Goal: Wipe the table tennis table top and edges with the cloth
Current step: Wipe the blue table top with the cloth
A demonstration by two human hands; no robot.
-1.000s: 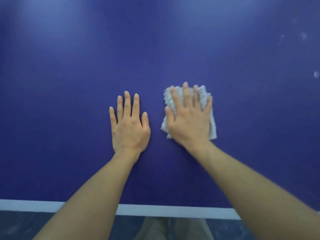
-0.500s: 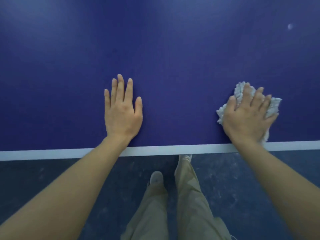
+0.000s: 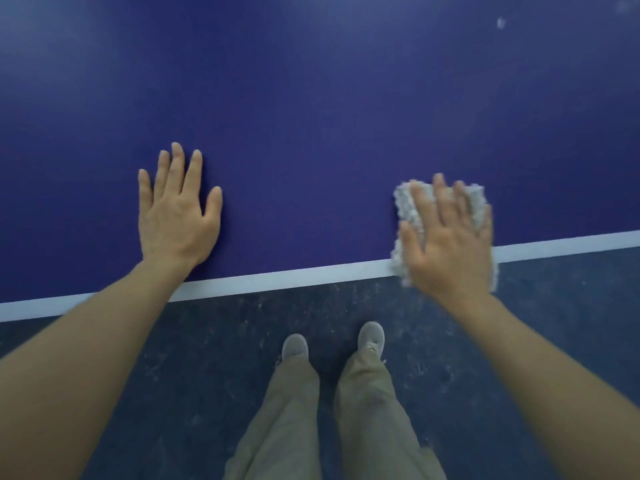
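Blue table tennis table point(image 3: 311, 116): left hand point(image 3: 176, 216) flat, fingers straight; right hand point(image 3: 450, 244) flat, pressing white cloth point(image 3: 407, 216) over white edge line point(image 3: 277, 280).

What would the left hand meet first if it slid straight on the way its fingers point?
Only bare blue table top: the left hand points away from the white edge, and nothing lies ahead within the picture.

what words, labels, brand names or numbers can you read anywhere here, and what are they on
None: no readable text in this view.
The table top shows only plain blue and a white edge line, no logo or number.
The cloth under the right hand has no tag showing.
The shoes and trousers carry no visible marking.
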